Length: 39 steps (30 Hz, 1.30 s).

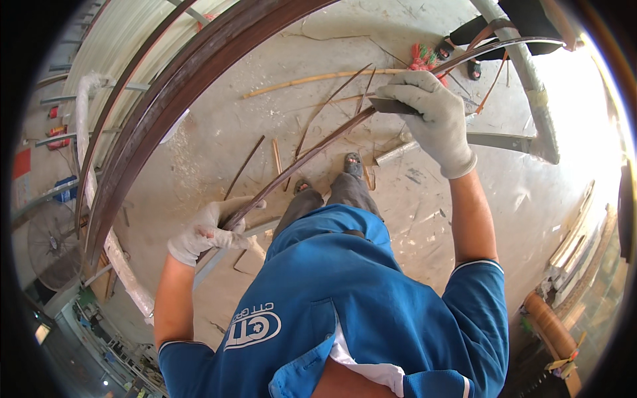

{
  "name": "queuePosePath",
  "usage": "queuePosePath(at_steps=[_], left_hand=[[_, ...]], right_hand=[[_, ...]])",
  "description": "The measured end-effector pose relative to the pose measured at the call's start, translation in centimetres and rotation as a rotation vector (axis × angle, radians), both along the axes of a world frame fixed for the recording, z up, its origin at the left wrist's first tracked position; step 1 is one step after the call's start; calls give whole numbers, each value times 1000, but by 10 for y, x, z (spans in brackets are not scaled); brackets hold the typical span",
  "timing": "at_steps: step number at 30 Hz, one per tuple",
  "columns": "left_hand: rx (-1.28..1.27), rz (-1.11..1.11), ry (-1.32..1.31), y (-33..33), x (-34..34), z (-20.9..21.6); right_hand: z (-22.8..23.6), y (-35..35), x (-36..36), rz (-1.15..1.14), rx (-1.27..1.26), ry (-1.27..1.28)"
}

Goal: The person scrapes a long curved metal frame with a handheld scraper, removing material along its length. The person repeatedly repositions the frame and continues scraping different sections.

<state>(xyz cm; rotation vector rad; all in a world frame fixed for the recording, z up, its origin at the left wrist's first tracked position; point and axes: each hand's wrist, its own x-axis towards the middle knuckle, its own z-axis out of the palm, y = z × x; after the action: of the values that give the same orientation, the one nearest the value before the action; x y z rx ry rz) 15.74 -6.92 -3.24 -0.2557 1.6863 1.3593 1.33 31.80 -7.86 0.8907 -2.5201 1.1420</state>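
A long, narrow dark-brown strip [318,147] runs slantwise in front of my body, from lower left toward the upper right. My left hand [211,231], in a whitish work glove, is wrapped round its lower-left part. At upper right my gloved right hand [431,114] is closed on a flat, dark metal plate [394,106], like a scraper blade. The plate's edge lies at the strip, and my glove hides how the two touch. Past that hand, a thin curved length [501,45] reaches to the far right; whether it belongs to the same strip I cannot tell.
Broad brown curved profiles [199,69] rest on a wrapped rack [85,126] at left. Thin offcuts [318,81] and a red-green bundle [423,58] lie on the floor. Another person's foot [474,69] shows at far right, near a wrapped frame [541,113]. A fan [54,244] stands left.
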Motion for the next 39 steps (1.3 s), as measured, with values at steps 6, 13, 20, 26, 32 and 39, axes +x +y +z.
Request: queuePosePath(at_steps=[6,13,20,26,32,39], left_hand=[[-1,20,-36,1,2,-1],[17,18,-3,0,4,-2],[17,20,4,2,5,3],[18,34,-25,2,5,1],[27,-51,18,-1,1,1],[16,-3,-19,0,1,4]], right_hand=[[27,31,-31,-265,-510,-260],[43,10,-16,50,-31,-76],[12,0,-12,117,-75,-90],[10,0,-13,-83,-312,-284],[10,13,-27,-148,-495,-370],[26,47,-51,-90,-663,-356]])
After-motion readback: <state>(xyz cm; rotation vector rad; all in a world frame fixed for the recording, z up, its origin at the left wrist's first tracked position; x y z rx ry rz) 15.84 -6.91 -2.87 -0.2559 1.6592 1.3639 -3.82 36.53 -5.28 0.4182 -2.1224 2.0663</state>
